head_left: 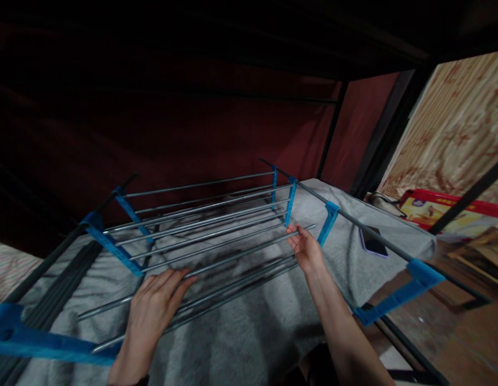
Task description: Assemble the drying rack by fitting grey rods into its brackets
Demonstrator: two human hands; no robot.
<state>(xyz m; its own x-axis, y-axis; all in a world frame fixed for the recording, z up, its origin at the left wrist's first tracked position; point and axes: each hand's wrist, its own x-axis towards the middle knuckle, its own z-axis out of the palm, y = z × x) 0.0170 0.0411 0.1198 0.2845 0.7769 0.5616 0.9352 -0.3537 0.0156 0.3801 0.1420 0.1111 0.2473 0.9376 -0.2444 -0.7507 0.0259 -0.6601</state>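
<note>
A long grey metal rod [240,254] runs slantwise between my two hands, its ends sticking out past both. My left hand [158,300] is closed around the rod's left part, palm down. Near the other end, my right hand [307,249] pinches it between thumb and fingers. Behind my hands stands a rack of parallel metal rods [204,222] set between blue plastic brackets, such as the left bracket [112,249] and the right bracket [290,203]. More blue brackets [328,222] sit nearer along the side bars. Below the held rod, other rods cross low down.
Grey cloth [216,343] covers the surface under the rack. Several loose dark rods [64,289] lie at the left. A phone [373,241] rests on the right, with a red and yellow box [437,212] beyond. Dark frame posts [333,128] rise around.
</note>
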